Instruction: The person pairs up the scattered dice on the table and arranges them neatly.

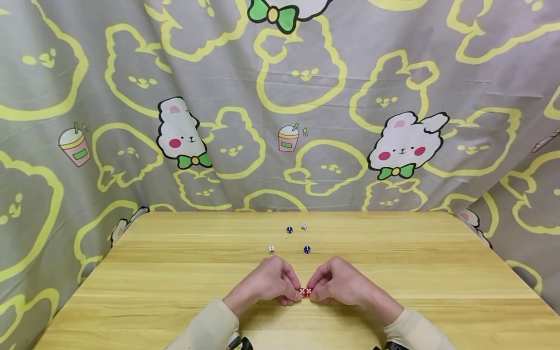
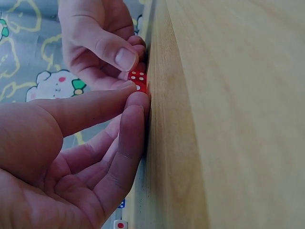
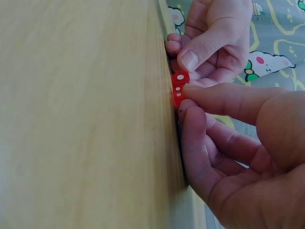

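Note:
Two red dice with white pips stand side by side on the wooden table, close together between the fingertips of both hands. My left hand (image 1: 273, 281) pinches the left red die (image 1: 302, 292) between thumb and forefinger. From the other side, my right hand (image 1: 339, 282) pinches the right red die (image 1: 308, 292) the same way. In the left wrist view, the right red die (image 2: 137, 76) shows four pips, while fingers cover most of the left one. The right wrist view shows the left red die (image 3: 180, 77) just beyond the right one (image 3: 178, 91).
Beyond the hands on the table (image 1: 175, 272) lie a white die (image 1: 271, 249) and a blue die (image 1: 307, 249). Farther back are another blue die (image 1: 289, 230) and another white die (image 1: 304, 226). A patterned grey curtain (image 1: 236, 194) hangs behind the table's far edge.

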Demonstrator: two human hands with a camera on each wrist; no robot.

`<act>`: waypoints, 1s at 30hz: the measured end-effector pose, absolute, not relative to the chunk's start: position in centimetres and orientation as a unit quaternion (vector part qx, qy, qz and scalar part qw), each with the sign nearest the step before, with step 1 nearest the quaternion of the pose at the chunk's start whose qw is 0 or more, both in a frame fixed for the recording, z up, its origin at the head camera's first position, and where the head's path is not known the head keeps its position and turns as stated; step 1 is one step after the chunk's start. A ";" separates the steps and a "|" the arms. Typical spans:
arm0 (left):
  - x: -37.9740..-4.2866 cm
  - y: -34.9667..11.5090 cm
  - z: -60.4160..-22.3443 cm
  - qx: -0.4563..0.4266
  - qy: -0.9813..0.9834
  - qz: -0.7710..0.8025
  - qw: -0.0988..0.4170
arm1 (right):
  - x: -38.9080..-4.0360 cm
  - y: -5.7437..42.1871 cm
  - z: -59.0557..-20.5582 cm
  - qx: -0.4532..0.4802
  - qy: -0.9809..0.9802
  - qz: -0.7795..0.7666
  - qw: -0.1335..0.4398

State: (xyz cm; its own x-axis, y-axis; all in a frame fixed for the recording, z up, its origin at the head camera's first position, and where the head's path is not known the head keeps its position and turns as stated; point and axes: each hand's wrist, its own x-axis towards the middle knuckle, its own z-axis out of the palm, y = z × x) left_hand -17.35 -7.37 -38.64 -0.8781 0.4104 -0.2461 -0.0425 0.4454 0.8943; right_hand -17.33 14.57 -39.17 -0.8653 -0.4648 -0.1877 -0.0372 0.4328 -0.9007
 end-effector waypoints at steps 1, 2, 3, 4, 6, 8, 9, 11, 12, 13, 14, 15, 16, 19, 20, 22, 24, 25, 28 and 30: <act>-17.3 -7.4 -38.6 0.112 0.821 0.514 0.221 | -17.3 14.6 -39.2 -0.153 0.820 -0.510 0.210; -17.3 -7.4 -38.6 0.113 0.821 0.513 0.222 | -17.3 14.5 -39.2 -0.152 0.820 -0.510 0.211; -17.3 -7.4 -38.7 0.114 0.822 0.512 0.222 | -17.3 14.5 -39.2 -0.152 0.820 -0.510 0.211; -17.3 -7.4 -38.7 0.114 0.822 0.512 0.222 | -17.3 14.5 -39.3 -0.151 0.820 -0.509 0.211; -17.3 -7.4 -38.7 0.113 0.821 0.514 0.223 | -17.3 14.5 -39.3 -0.152 0.820 -0.509 0.211; -17.3 -7.4 -38.7 0.111 0.819 0.516 0.225 | -17.4 14.5 -39.3 -0.151 0.820 -0.511 0.211; -17.4 -7.4 -38.7 0.110 0.819 0.516 0.225 | -17.4 14.5 -39.3 -0.151 0.819 -0.511 0.211; -17.4 -7.3 -38.7 0.108 0.818 0.518 0.226 | -17.4 14.5 -39.2 -0.150 0.819 -0.512 0.212; -17.4 -7.3 -38.7 0.106 0.817 0.519 0.228 | -17.4 14.5 -39.2 -0.150 0.818 -0.512 0.213; -17.4 -7.3 -38.7 0.105 0.817 0.519 0.229 | -17.4 14.5 -39.3 -0.150 0.818 -0.513 0.213; -17.4 -7.3 -38.8 0.104 0.817 0.519 0.229 | -17.3 14.5 -39.3 -0.151 0.817 -0.513 0.214; -17.4 -7.2 -38.8 0.103 0.817 0.519 0.229 | -17.3 14.6 -39.3 -0.151 0.817 -0.514 0.214; -17.5 -7.2 -38.8 0.103 0.817 0.520 0.229 | -17.3 14.6 -39.3 -0.151 0.816 -0.514 0.215; -17.4 -7.2 -38.7 0.103 0.816 0.521 0.229 | -17.3 14.6 -39.3 -0.152 0.817 -0.514 0.214; -17.4 -7.2 -38.7 0.104 0.816 0.521 0.229 | -17.3 14.6 -39.2 -0.152 0.817 -0.513 0.214; -17.4 -7.3 -38.7 0.106 0.814 0.522 0.231 | -17.3 14.6 -39.2 -0.151 0.818 -0.512 0.214; -17.4 -7.3 -38.6 0.109 0.815 0.521 0.230 | -17.4 14.6 -39.2 -0.152 0.819 -0.511 0.214; -17.5 -7.4 -38.6 0.111 0.815 0.520 0.229 | -17.4 14.6 -39.2 -0.151 0.819 -0.511 0.214; -17.5 -7.5 -38.5 0.114 0.817 0.518 0.227 | -17.4 14.6 -39.2 -0.152 0.818 -0.511 0.214; -17.6 -7.5 -38.5 0.116 0.819 0.515 0.224 | -17.3 14.6 -39.3 -0.152 0.818 -0.512 0.214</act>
